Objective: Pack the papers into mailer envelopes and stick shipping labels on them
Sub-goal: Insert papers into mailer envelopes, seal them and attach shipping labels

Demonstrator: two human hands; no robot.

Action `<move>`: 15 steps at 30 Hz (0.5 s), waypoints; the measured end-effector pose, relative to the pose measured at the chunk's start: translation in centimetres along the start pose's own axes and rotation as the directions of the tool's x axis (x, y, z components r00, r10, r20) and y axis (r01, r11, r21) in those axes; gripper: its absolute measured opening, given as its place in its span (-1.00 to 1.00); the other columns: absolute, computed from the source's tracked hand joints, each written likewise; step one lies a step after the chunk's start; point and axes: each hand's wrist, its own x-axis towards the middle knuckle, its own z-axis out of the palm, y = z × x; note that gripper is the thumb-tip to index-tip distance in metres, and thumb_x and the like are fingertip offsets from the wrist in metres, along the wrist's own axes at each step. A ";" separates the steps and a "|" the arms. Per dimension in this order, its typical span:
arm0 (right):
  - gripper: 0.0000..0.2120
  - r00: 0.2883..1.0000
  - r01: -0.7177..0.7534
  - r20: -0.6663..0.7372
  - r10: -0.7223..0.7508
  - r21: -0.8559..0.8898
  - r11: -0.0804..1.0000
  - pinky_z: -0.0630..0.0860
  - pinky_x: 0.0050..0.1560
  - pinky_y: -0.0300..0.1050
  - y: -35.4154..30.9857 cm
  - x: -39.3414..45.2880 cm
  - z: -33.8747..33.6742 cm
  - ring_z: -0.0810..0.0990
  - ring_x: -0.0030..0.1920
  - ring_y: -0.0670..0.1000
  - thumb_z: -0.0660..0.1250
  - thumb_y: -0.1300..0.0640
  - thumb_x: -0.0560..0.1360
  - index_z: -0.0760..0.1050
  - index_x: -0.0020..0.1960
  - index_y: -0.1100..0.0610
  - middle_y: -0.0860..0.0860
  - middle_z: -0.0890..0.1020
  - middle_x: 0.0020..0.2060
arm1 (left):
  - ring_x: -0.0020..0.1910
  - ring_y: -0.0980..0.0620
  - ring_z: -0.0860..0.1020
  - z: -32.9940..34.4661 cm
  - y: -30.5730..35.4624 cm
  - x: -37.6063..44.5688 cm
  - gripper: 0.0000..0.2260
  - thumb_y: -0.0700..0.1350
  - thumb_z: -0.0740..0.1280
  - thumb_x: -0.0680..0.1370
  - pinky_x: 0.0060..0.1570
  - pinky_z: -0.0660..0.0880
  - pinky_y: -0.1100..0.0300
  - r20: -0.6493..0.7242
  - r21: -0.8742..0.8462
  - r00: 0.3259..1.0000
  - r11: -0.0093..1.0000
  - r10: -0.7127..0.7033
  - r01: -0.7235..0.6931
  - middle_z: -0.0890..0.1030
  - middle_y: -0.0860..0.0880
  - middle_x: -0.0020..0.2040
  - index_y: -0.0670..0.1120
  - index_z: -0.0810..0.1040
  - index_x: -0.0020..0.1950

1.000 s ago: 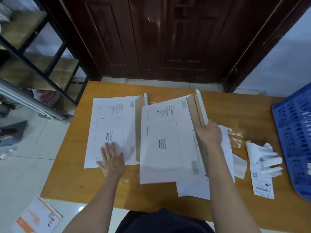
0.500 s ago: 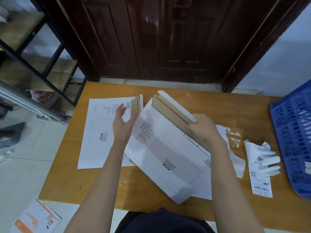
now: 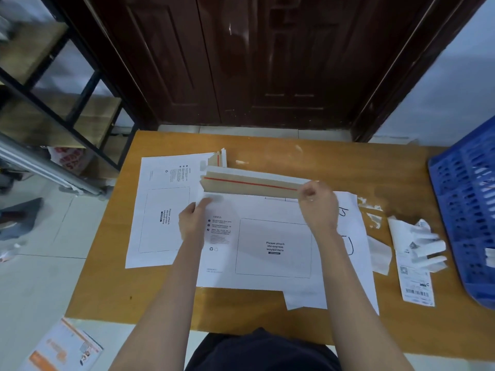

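Change: Whereas a second ago the mailer envelope [image 3: 267, 245] lay with its flap along the right side, it has since been swung round and now sits square to the person, flap [image 3: 251, 183] at 12 o'clock.
Left hand: the left hand [image 3: 194, 223] has left the second envelope [image 3: 163, 210], where it lay flat, and now holds the turned mailer's left edge, at about 9 o'clock of it, thumb on top and fingers hidden beneath.
Right hand: the right hand [image 3: 317, 207] pinches the right end of the raised flap, at about 1 o'clock of the mailer, fingers curled round it.
Flap: brown inside, red strip [image 3: 249, 183] running along it, lifted and not folded down.
Papers: a white sheet [image 3: 353, 236] with black marker strokes sticks out from under the mailer at 3 o'clock; whether any paper is already inside cannot be told.
Labels: a shipping label [image 3: 415, 285] with a barcode lies well apart at 3 o'clock, beside crumpled backing paper [image 3: 423, 245] and near the blue crate [image 3: 468, 210].
Meaning: judging by the open flap facing away, the mailer looks ready for filling or sealing; its waybill box is bare, so labelling remains.
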 end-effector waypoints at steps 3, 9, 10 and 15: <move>-0.72 0.968 -0.022 0.250 0.039 -0.070 0.997 0.48 0.08 -0.05 0.8 -0.8 0.7 0.54 0.11 0.10 0.29 0.29 0.45 0.58 0.12 0.08 0.01 0.58 0.13 | -0.25 -0.04 0.36 -0.2 -0.2 -0.7 -0.69 0.15 0.37 0.24 -0.18 0.30 0.10 -0.012 -0.022 0.998 0.998 -0.062 0.062 0.41 0.02 -0.31 -0.07 0.49 -0.24; -0.65 0.936 0.076 0.351 0.014 -0.239 0.968 0.34 0.27 0.01 1.5 -0.5 1.7 0.35 0.31 0.12 0.30 0.20 0.46 0.53 0.23 0.05 0.03 0.49 0.21 | -0.10 -0.02 0.48 -0.6 -0.4 -1.0 -0.72 0.18 0.32 0.45 -0.16 0.36 0.14 0.060 -0.201 0.989 0.969 -0.132 0.141 0.52 -0.03 -0.09 0.00 0.53 -0.01; -0.71 0.933 0.070 0.358 0.030 -0.263 0.962 0.31 0.29 0.02 1.5 -0.3 1.7 0.37 0.29 0.13 0.30 0.18 0.45 0.56 0.17 0.05 0.04 0.50 0.18 | -0.02 -0.03 0.50 -0.5 -0.5 -0.9 -0.68 0.19 0.31 0.47 -0.10 0.38 0.13 0.078 -0.224 0.987 0.962 -0.140 0.154 0.54 -0.02 -0.01 0.01 0.50 0.09; -0.91 0.920 0.083 0.391 0.034 -0.278 0.957 0.16 0.27 -0.05 0.9 -0.2 1.0 0.40 0.13 0.05 0.30 0.20 0.42 0.51 -0.09 0.06 0.00 0.46 0.05 | 0.00 -0.05 0.40 0.3 -0.4 -1.0 -0.80 0.09 0.27 0.56 0.03 0.31 0.10 -0.024 -0.131 0.994 0.986 -0.105 0.101 0.46 0.03 -0.15 -0.03 0.49 -0.09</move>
